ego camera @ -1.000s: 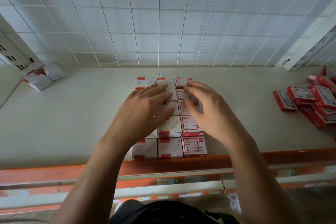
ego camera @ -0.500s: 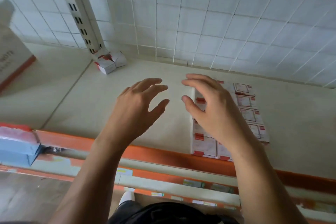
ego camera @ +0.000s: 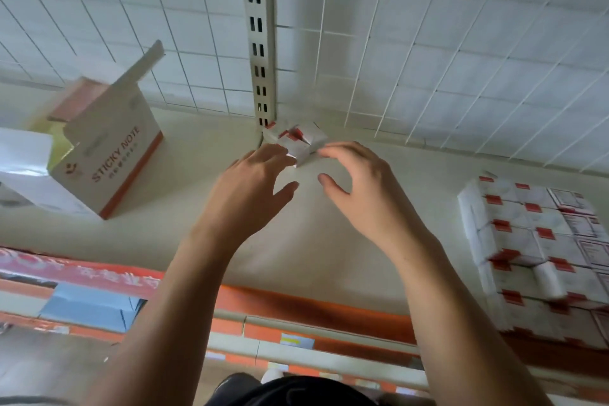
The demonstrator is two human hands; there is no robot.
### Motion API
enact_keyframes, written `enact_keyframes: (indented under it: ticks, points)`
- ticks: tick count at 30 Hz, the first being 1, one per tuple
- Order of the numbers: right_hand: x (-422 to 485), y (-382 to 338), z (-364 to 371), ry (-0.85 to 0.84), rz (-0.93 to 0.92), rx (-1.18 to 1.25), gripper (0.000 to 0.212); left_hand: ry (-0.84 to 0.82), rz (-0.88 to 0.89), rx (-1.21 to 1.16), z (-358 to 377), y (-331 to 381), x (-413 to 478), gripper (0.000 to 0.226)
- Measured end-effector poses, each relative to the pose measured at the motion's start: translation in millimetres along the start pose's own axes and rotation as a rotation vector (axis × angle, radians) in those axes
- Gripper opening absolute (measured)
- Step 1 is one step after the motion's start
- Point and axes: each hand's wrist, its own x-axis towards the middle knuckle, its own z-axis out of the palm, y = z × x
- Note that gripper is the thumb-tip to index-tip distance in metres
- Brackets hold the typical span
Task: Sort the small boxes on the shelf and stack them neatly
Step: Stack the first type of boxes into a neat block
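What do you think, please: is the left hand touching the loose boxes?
Cannot tell: in the blurred head view the left hand overlaps the loose boxes; neither contact nor gap shows.

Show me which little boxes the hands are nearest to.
The loose pile at the back, by the post. The left hand and right hand are right at it, while the neat stack sits off to the right.

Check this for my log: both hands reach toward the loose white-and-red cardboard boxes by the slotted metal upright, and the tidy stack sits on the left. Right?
Wrong side: the head view shows the tidy stack of white-and-red cardboard boxes on the right; the rest holds.
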Motion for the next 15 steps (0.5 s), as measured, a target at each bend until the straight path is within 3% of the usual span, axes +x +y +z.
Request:
enact_keyframes:
  ticks: [7, 15]
  points:
    - [18, 1, 20, 0.059, 0.085, -0.042, 0.027, -0.170, 0.140, 0.038, 7, -24, 53, 0.053]
    - [43, 16, 30, 0.053, 0.157, -0.109, 0.027, -0.197, 0.223, 0.065, 5, -29, 50, 0.047]
